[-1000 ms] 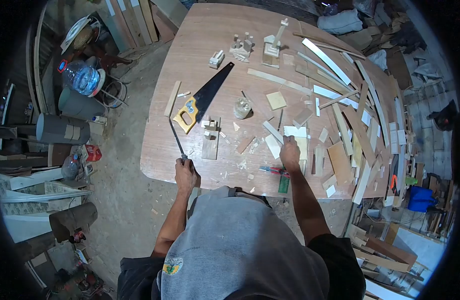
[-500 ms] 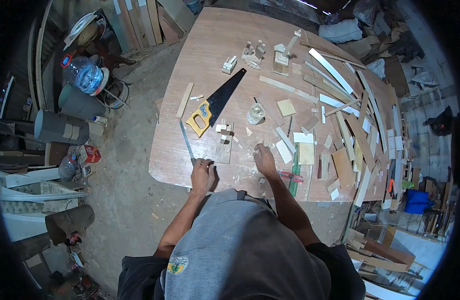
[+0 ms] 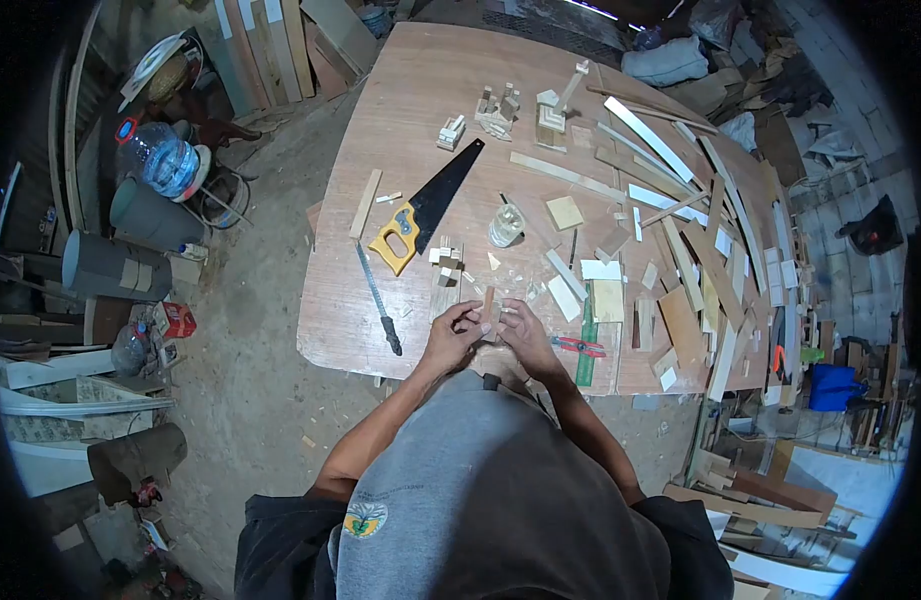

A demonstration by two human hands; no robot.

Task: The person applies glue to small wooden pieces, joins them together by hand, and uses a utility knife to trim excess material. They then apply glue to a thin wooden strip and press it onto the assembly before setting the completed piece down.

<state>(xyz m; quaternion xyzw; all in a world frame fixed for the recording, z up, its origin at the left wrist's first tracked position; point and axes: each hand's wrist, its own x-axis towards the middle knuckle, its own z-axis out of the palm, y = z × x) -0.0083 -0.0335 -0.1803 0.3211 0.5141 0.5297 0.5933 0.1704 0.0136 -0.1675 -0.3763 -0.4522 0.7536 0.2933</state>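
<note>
Close to the table's front edge, my left hand and my right hand are together, fingers closed on a small strip of wood standing between them. Left of them lies a thin saw blade with a black handle, touched by neither hand. Just beyond my left hand, a small block assembly sits on a flat wooden piece, partly hidden by that hand. To the right of my right hand are red-handled pliers and a green strip.
A handsaw with a yellow handle lies left of centre, near a glass jar. Wood strips and offcuts crowd the table's right side. Small wooden models stand toward the back. A water bottle is off to the left.
My left hand has let go of the thin saw blade's black handle and moved right. My right hand has shifted slightly toward me. Both now hold the small wood strip.
</note>
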